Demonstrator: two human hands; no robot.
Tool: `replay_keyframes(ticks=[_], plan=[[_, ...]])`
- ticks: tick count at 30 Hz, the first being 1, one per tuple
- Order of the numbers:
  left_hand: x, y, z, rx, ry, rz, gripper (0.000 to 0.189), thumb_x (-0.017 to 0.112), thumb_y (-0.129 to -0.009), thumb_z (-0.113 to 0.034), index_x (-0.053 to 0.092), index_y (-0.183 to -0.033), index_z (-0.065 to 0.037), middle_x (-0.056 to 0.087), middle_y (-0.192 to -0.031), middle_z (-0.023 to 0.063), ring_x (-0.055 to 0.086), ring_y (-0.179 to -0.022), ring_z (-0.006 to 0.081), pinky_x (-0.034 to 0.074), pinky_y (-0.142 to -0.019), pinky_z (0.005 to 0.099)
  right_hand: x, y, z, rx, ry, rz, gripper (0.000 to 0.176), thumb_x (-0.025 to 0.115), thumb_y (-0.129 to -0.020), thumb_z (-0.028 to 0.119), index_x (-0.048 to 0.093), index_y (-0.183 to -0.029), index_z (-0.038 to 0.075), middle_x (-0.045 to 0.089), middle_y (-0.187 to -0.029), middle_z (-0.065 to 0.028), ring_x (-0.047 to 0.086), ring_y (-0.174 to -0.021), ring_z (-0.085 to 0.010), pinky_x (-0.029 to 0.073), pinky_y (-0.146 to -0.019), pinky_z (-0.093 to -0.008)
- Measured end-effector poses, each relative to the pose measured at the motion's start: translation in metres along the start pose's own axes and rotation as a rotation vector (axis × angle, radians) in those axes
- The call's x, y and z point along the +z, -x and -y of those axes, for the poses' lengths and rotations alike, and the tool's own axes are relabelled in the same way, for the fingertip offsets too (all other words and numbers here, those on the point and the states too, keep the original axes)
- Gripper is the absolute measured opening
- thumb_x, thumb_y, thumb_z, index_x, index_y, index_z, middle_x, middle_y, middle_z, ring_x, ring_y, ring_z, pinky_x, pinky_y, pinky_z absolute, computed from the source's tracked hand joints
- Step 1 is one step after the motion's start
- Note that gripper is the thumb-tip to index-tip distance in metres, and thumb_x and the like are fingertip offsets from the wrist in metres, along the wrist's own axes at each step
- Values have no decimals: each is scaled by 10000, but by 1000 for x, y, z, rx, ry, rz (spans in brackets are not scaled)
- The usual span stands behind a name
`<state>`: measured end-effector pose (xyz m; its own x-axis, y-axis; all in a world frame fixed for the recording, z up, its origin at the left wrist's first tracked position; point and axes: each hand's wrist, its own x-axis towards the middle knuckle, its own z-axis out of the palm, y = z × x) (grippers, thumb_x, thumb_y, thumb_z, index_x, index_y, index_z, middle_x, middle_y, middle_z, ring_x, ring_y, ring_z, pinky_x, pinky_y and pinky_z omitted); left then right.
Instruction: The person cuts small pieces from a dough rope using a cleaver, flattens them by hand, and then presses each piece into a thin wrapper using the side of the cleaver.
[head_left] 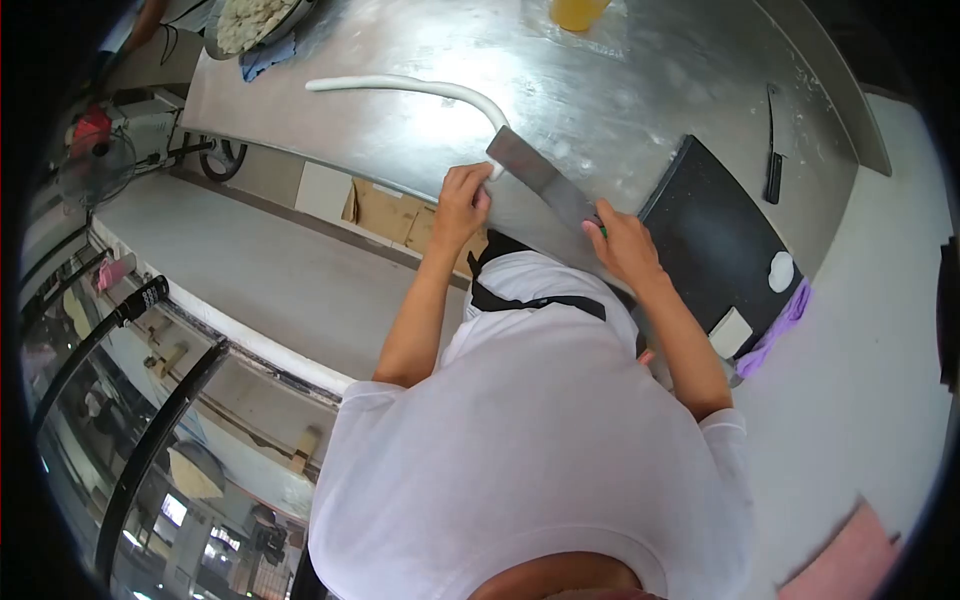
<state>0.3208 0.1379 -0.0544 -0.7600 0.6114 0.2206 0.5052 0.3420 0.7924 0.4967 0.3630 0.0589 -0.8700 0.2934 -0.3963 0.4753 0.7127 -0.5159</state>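
Note:
A long white dough rope [420, 87] curves across the metal table [360, 130] and ends near its front edge. My left hand [463, 205] has its bent fingers at the rope's near end, where a small white piece shows by the fingertips. In my right hand [625, 245] is the handle of a wide cleaver [540, 175], its blade tip beside the rope close to my left fingers. A black board [715, 230] lies right of my right hand, with a white round piece [781, 271] on it.
At the upper left a bowl [255, 25] of white dough pieces stands by a blue cloth [268, 58]. A yellow container [577, 12] is at the far edge. A narrow knife [773, 160] lies at the right. A purple cloth [778, 335] hangs by the board's corner.

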Motion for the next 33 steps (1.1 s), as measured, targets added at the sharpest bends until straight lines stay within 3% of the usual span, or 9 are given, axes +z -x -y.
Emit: replay_keyframes(ticks=[9,12,16,19,22,25,28,31,33], plan=[[-5,-19,21,199,-73,161,272,783,-772,-29,687,-1023,-67,691,-1069,96,625,-974,293,498,-824,408,37,2,10,37,83,-68,143,516,-1022,203,484,-1087,79,675,-817,-244,660,-773,-491,513,-686,-594],[5,-22,14,193,-33,67,236,785,-784,-34,661,-983,-55,698,-1049,87,625,-977,285,486,-807,392,62,-12,19,125,20,-46,195,539,-1016,218,487,-1117,60,684,-877,-254,653,-785,-507,508,-702,-594],[8,-23,5,83,-24,-109,216,781,-825,-43,620,-968,-27,701,-1030,92,630,-959,254,493,-830,376,73,-13,16,137,-265,-83,271,577,-1001,230,492,-1170,36,681,-929,-277,648,-827,-518,505,-709,-575],[11,-30,-27,-295,318,-130,336,782,-843,-41,592,-1120,-17,693,-928,86,602,-888,150,468,-848,301,81,36,-6,205,-459,-245,365,629,-977,257,493,-1210,11,672,-946,-292,635,-887,-528,499,-737,-555],[35,-54,-66,-203,315,128,447,795,-829,-38,571,-1214,-5,693,-871,72,596,-834,129,470,-826,283,69,102,-27,417,-493,-480,415,667,-964,292,514,-1205,-9,668,-956,-295,638,-932,-512,501,-774,-523],[98,-74,-113,83,308,474,506,804,-816,-50,589,-1274,-39,718,-823,46,605,-754,120,471,-782,282,70,172,-48,601,-514,-788,442,687,-960,296,538,-1194,-48,688,-980,-269,674,-933,-457,519,-788,-447],[169,-81,-189,446,358,939,237,815,-791,-68,761,-1017,-114,734,-864,35,630,-842,200,486,-765,325,93,238,-52,824,-647,-1000,454,692,-962,288,546,-1221,-55,703,-982,-234,694,-909,-388,520,-800,-416],[239,-62,-239,805,281,1276,172,809,-795,-88,783,-951,-156,697,-996,37,614,-947,240,490,-808,406,128,278,-38,995,-774,-1225,448,691,-966,273,556,-1247,-49,708,-981,-194,689,-887,-306,516,-800,-390],[266,-44,-264,1086,-205,1444,181,832,-771,-131,744,-927,-153,613,-1133,44,580,-1071,292,473,-862,508,149,293,-22,1062,-839,-1356,440,690,-969,265,561,-1255,-43,706,-982,-175,679,-875,-266,514,-797,-379]])
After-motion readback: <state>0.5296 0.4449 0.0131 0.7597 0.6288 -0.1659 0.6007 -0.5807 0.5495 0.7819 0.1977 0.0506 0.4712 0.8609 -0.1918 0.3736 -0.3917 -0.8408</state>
